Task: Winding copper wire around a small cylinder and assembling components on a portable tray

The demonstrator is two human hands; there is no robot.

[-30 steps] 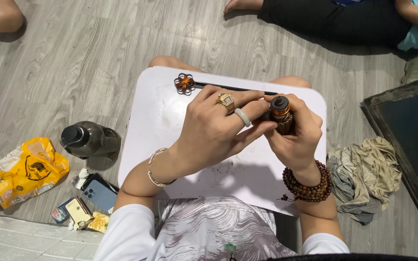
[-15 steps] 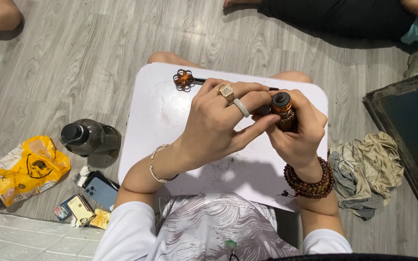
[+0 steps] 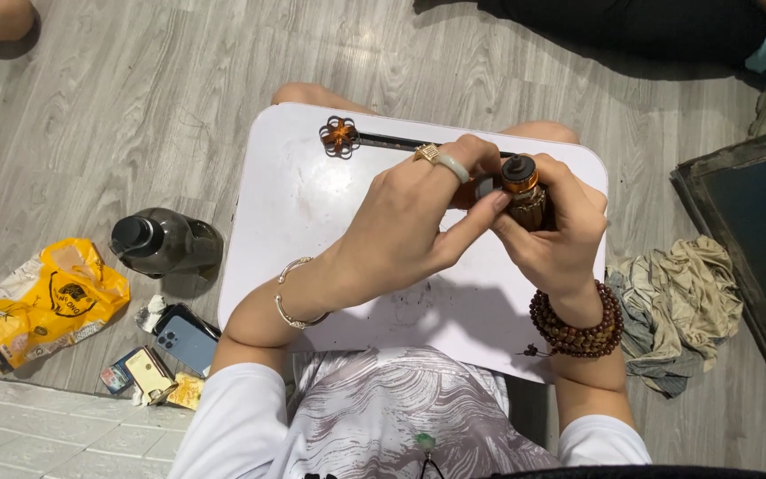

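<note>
Both hands meet over the far right part of a white lap tray (image 3: 312, 222), near its back edge, leaving the tray's left and near areas bare. The right hand (image 3: 556, 235) is wrapped round a small brown bottle (image 3: 525, 200), upright with an orange collar and dark cap; the left hand (image 3: 418, 222) reaches across, thumb tip pressed against the bottle's side and fingers curled over something dark beside it that cannot be made out. A brown flower-shaped ornament (image 3: 340, 136) lies at the tray's far edge, well clear of the hands. Compared with half a second ago, the hands and bottle sit in nearly the same spot. On the floor left of the tray stand a dark water bottle (image 3: 163, 241), a crumpled yellow snack bag (image 3: 46, 297) and a blue phone (image 3: 190, 339); a rumpled cloth (image 3: 680, 306) lies right.
</note>
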